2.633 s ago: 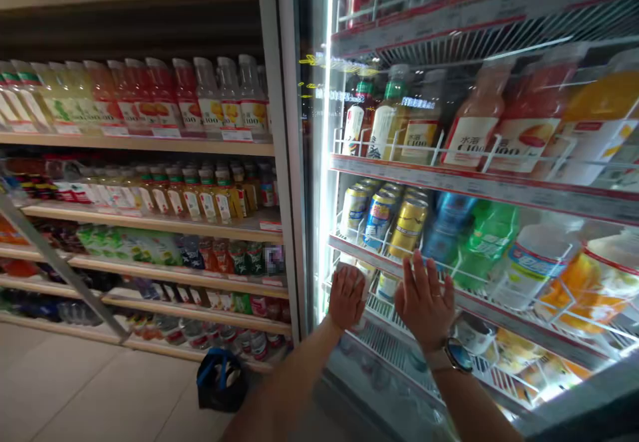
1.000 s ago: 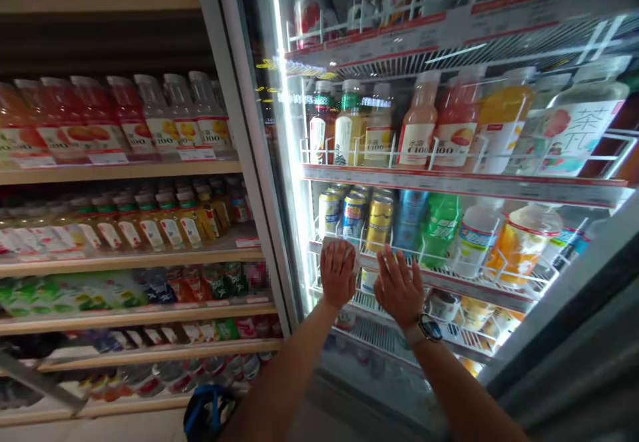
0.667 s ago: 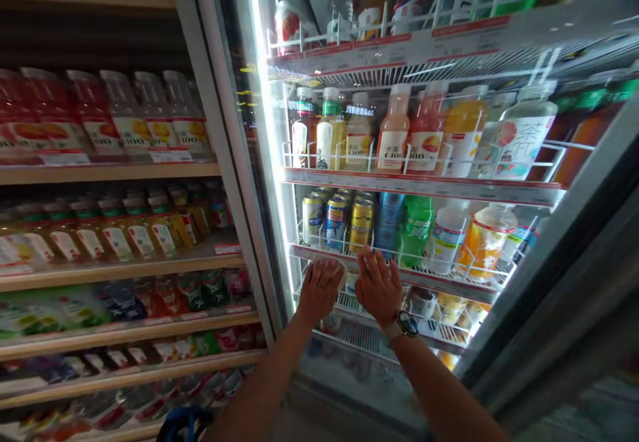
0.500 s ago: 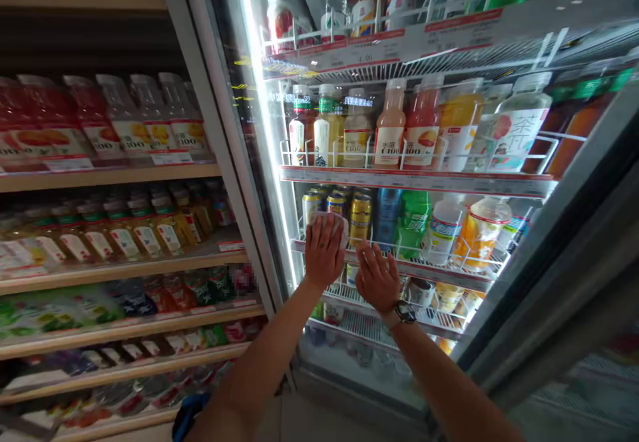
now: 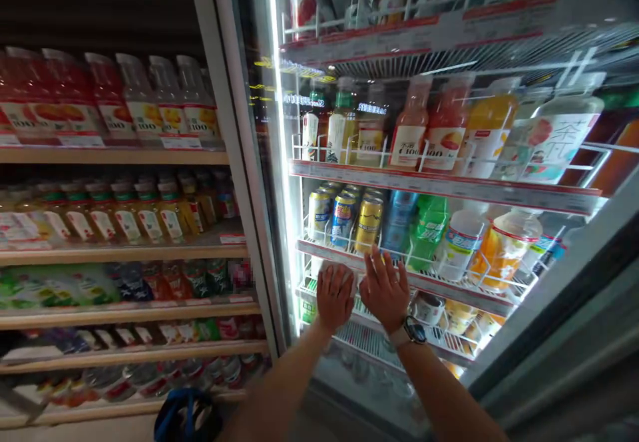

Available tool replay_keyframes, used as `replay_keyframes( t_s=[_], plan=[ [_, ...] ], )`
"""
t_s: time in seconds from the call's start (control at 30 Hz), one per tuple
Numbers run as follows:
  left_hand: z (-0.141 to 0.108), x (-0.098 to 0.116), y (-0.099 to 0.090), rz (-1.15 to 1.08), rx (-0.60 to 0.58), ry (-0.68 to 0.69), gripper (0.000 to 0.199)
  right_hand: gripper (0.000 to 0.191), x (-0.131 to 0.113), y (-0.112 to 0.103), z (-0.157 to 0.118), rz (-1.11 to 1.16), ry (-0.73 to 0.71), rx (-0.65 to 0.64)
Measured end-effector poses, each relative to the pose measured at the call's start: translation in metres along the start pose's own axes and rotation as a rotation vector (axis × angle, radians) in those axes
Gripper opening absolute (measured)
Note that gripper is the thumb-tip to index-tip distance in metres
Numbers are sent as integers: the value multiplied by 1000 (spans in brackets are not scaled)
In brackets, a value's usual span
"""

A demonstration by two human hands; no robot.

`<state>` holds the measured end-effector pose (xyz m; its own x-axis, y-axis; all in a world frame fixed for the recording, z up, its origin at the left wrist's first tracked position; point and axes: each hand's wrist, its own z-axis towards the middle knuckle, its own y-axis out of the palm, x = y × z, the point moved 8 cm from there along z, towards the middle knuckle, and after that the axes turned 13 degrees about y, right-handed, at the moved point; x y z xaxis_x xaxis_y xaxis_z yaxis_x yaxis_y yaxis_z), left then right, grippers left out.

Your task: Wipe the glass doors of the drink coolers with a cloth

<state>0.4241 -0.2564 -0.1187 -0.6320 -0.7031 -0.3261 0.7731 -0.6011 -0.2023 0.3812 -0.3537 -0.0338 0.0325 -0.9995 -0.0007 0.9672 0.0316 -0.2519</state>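
A person's left hand point(image 5: 334, 301) presses a white cloth point(image 5: 340, 269) flat against the glass door of a drinks cooler point(image 5: 324, 372), the fingers spread over it and the cloth showing above the fingertips. The right hand point(image 5: 383, 289) sits open on the same glass, palm forward and fingers fanned, with no cloth under it that the view shows. The two hands are apart but close, just beside each other at about the same height. A wristwatch point(image 5: 414, 331) with a round dark face circles the right wrist.

Directly behind the glass, at the level of the hands, the cooler's white wire rack point(image 5: 379, 345) runs below a row of drinks. A gold beer can point(image 5: 369, 223) and a blue-and-yellow can point(image 5: 343, 219) stand just above the fingertips, beside a green bottle point(image 5: 428, 230) and a bottle of water point(image 5: 462, 242). A red-edged price strip point(image 5: 444, 186) divides these from the juice bottles point(image 5: 410, 122) and a tea bottle point(image 5: 559, 139) on the rack above.

Left of the cooler's door frame point(image 5: 234, 162), wooden shelves point(image 5: 114, 156) carry rows of bottled juice point(image 5: 104, 102) and green-capped bottles point(image 5: 110, 216). A bag with blue handles point(image 5: 186, 415) sits at their foot, at the bottom of the view.
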Motion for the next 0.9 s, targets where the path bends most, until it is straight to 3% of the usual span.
replay_keyframes(
  t_s=[0.1,0.17,0.3,0.4,0.47,0.53,0.7,0.9],
  plan=[
    [-16,8,-1,6,-43,32,49,59,0,0,-2,-4,-10,-2],
    [-7,2,-5,2,-76,68,49,58,1,0,-3,-1,-10,-4],
    [57,-32,-16,-12,-105,103,53,59,1,-1,-4,31,-4,-24],
    [112,-57,-26,8,-40,68,55,60,1,0,-5,36,-4,-45],
    [136,-64,-30,9,8,55,57,61,2,2,-6,26,-3,-53],
    [144,-64,-30,-1,28,37,57,60,2,4,-7,18,2,-50],
    [114,-52,-21,-34,46,19,54,51,1,3,-5,13,13,-19],
    [21,-11,-2,-29,-59,75,48,47,-1,0,-3,15,12,0]
  ],
)
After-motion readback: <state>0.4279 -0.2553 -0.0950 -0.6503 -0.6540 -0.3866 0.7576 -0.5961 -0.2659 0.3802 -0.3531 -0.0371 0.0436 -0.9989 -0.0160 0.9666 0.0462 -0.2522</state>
